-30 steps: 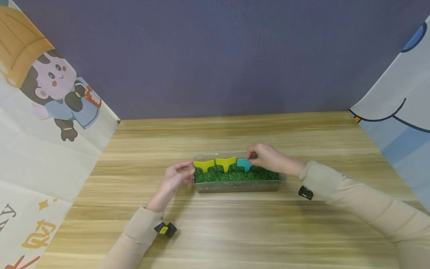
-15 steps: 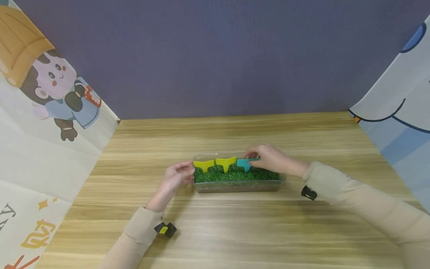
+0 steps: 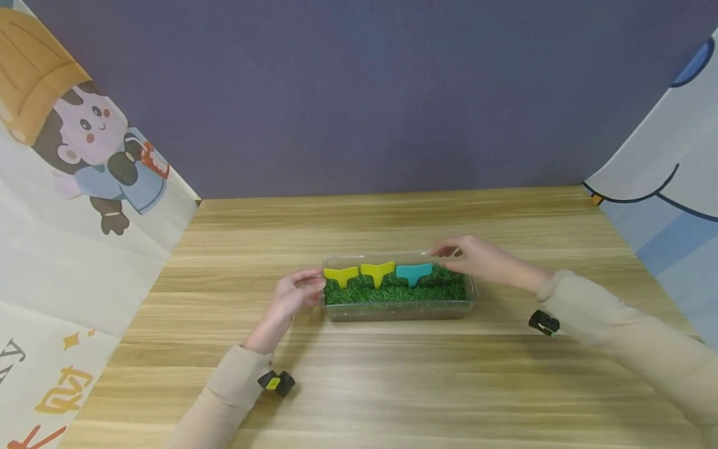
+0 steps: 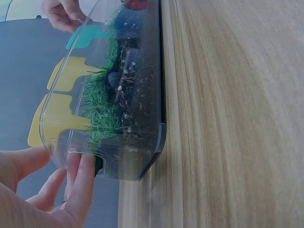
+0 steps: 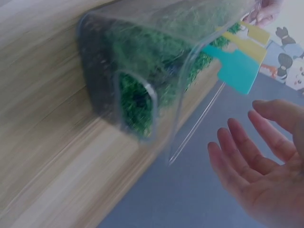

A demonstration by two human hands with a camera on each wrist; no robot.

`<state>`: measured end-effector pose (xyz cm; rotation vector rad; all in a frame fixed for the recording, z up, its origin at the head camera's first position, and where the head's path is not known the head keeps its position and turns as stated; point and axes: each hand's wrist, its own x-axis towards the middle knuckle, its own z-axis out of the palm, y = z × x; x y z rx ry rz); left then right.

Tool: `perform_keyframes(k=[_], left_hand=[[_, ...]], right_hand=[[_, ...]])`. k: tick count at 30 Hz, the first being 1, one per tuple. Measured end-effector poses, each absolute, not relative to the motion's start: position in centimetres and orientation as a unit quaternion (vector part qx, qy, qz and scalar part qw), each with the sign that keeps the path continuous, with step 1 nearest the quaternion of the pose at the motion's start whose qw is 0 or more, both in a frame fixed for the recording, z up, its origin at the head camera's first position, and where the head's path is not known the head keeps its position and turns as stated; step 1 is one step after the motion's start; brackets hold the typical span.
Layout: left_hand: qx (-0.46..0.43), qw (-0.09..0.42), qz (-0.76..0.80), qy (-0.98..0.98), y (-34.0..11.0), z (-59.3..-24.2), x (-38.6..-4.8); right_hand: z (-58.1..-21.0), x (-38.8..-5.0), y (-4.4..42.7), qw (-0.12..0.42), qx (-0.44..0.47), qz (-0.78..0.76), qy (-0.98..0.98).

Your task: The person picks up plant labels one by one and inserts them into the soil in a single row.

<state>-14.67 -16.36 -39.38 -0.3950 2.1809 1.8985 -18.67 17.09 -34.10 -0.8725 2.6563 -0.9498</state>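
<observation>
A clear plastic planter box point(image 3: 398, 313) with green grass point(image 3: 392, 294) and dark soil stands on the table. Two yellow plant labels point(image 3: 340, 276) and one turquoise plant label point(image 3: 414, 274) stand upright in a row in the grass. At the box's left end my left hand point(image 3: 291, 295) rests its fingertips against the rim and end wall; the left wrist view shows these fingers point(image 4: 81, 185) beside the end cutout. My right hand point(image 3: 477, 258) hovers above the back right part of the box, holding nothing. Its loosely bent fingers point(image 5: 247, 156) are apart from the turquoise label.
The wooden table point(image 3: 381, 386) extends around the box. Behind it rises a dark blue-grey panel point(image 3: 381, 100). Printed sheets, one with a cartoon figure point(image 3: 106, 143), hang at the left and right sides.
My right hand has let go of the turquoise label and moved right, away from it. The label stays upright in the grass. My left hand has not moved.
</observation>
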Motion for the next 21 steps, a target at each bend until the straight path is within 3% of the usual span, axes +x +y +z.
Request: perform_keyframes(k=[21], left_hand=[[-0.126,0.109,0.644,0.747,-16.4,-39.3,-14.5]], right_hand=[[-34.5,-18.5,22.9,0.067,-0.278,-0.287,0.915]])
